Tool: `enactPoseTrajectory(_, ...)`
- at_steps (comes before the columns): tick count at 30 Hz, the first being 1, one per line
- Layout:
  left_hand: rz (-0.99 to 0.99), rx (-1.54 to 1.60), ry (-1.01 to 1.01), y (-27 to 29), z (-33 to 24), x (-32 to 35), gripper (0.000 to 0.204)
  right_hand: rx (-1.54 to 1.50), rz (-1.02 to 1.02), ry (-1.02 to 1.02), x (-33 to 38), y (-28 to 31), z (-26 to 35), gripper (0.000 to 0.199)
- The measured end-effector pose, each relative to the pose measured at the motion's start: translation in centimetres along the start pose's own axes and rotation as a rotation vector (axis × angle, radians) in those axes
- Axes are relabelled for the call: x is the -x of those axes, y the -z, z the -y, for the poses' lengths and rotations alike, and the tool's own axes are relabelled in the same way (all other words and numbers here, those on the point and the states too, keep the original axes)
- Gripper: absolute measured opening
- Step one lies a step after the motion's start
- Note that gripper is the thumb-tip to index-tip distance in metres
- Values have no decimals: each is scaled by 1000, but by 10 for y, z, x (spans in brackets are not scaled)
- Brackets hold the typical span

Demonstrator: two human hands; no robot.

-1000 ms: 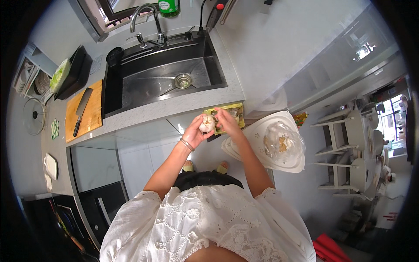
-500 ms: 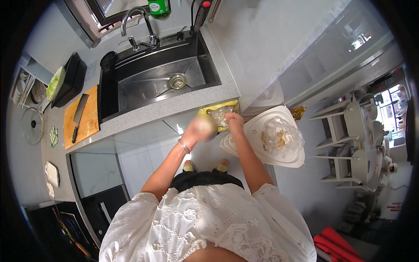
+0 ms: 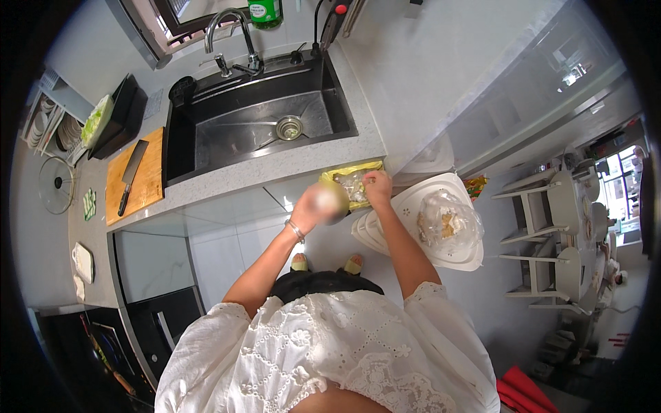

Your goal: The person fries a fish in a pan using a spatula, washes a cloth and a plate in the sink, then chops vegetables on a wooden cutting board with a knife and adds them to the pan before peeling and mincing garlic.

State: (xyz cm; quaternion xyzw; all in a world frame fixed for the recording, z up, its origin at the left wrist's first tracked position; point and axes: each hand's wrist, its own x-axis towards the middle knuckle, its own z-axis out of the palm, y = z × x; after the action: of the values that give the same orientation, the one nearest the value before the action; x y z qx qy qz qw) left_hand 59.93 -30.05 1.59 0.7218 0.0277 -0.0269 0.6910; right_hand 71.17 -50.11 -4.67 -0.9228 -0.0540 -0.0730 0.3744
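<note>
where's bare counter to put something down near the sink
The counter strip between the sink and the front edge is bare, as is the white stretch right of the sink. The wooden cutting board carries a cleaver.

You've got a dark steel sink sitting mid-counter, with a wooden cutting board lying just left of it, knife resting on top. A green bottle is standing behind the sink, beside the faucet.
</note>
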Motion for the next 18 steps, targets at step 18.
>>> enactPoseTrajectory(18,78,136,69,-4,22,-10,54,-404,169,-263,2,31,19,15)
